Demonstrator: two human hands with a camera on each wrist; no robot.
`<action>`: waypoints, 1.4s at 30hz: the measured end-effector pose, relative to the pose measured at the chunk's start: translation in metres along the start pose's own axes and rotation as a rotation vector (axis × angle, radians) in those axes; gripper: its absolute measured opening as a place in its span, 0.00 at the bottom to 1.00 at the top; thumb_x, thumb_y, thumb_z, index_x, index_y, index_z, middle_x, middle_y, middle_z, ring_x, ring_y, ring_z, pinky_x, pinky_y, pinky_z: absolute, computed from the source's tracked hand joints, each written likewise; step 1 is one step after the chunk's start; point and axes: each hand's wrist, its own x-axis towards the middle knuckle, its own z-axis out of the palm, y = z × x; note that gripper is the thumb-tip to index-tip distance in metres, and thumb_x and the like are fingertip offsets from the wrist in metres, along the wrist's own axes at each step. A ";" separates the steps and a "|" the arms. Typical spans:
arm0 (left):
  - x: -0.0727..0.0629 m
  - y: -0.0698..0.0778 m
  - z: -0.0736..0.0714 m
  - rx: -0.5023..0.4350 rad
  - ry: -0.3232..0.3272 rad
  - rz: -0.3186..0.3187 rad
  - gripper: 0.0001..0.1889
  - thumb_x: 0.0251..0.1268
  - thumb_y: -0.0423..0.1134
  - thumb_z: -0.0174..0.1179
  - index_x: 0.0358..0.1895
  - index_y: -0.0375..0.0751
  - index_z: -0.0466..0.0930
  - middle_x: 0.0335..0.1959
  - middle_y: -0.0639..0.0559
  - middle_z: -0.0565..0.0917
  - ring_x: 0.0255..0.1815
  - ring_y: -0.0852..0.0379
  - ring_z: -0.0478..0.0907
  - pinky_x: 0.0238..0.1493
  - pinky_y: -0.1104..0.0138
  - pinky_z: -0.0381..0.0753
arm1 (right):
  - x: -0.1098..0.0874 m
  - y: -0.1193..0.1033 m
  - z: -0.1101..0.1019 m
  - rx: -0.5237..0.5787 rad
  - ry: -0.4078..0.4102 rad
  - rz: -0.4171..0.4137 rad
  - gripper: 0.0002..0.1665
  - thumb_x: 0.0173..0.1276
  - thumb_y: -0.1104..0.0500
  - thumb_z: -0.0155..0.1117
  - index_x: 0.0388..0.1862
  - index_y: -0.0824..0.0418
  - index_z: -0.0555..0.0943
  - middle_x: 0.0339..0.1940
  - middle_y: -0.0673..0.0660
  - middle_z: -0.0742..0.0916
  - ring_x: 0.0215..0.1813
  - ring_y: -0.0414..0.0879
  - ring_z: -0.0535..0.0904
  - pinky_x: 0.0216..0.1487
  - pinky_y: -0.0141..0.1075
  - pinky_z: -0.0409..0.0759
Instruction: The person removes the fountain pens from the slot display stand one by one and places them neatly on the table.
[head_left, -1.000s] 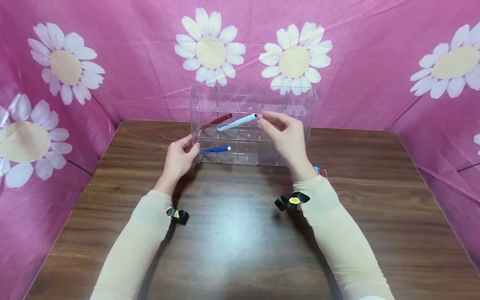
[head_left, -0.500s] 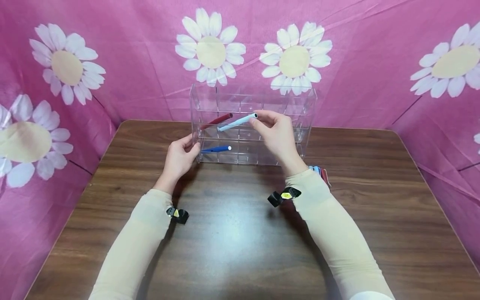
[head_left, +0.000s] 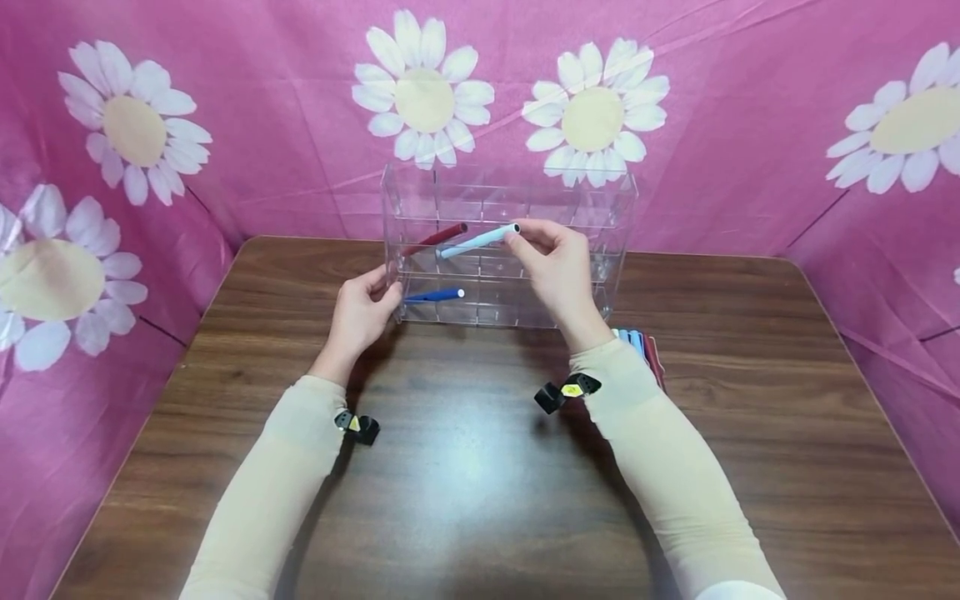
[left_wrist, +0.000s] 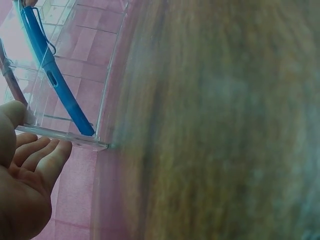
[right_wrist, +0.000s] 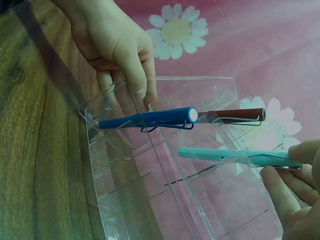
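A clear acrylic rack (head_left: 506, 200) with several compartments stands at the back of the table. My left hand (head_left: 362, 315) grips its left side wall, thumb on one face and fingers on the other. My right hand (head_left: 558, 271) pinches the capped end of a light blue pen (head_left: 478, 240), whose other end reaches into the rack's middle tier. Left of it, a dark red pen (head_left: 438, 238) lies slanted in the same tier. Below, a blue pen (head_left: 437, 296) rests in the bottom tier; its clip shows in the right wrist view, where the light blue pen (right_wrist: 240, 156) points into a compartment.
On the brown wooden table (head_left: 465, 467), several more pens (head_left: 641, 346) lie side by side, partly hidden behind the right wrist. A pink cloth (head_left: 300, 125) with large daisies hangs close behind the rack.
My right hand has shifted left, its fingers moving from the light blue pen's tip to further along its end. The pen has barely moved, and the left hand stays on the rack.
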 end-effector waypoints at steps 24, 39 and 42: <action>0.001 -0.001 0.003 -0.032 0.013 -0.016 0.22 0.76 0.33 0.59 0.70 0.33 0.82 0.58 0.34 0.88 0.57 0.43 0.87 0.46 0.89 0.76 | 0.003 -0.009 -0.024 0.172 0.055 -0.067 0.16 0.73 0.69 0.71 0.55 0.77 0.87 0.32 0.40 0.93 0.38 0.37 0.92 0.51 0.36 0.92; 0.000 -0.001 0.003 -0.014 0.010 -0.020 0.23 0.77 0.33 0.58 0.71 0.32 0.81 0.59 0.34 0.88 0.57 0.44 0.87 0.46 0.90 0.75 | 0.000 -0.016 -0.040 0.237 0.094 -0.074 0.15 0.73 0.69 0.72 0.54 0.78 0.86 0.35 0.46 0.94 0.40 0.40 0.93 0.51 0.34 0.91; 0.001 -0.001 0.003 -0.012 0.008 -0.019 0.22 0.77 0.33 0.58 0.70 0.32 0.81 0.59 0.34 0.88 0.57 0.43 0.87 0.46 0.90 0.75 | -0.001 -0.018 -0.043 0.255 0.103 -0.085 0.12 0.72 0.70 0.71 0.52 0.74 0.88 0.35 0.47 0.94 0.39 0.40 0.93 0.50 0.35 0.92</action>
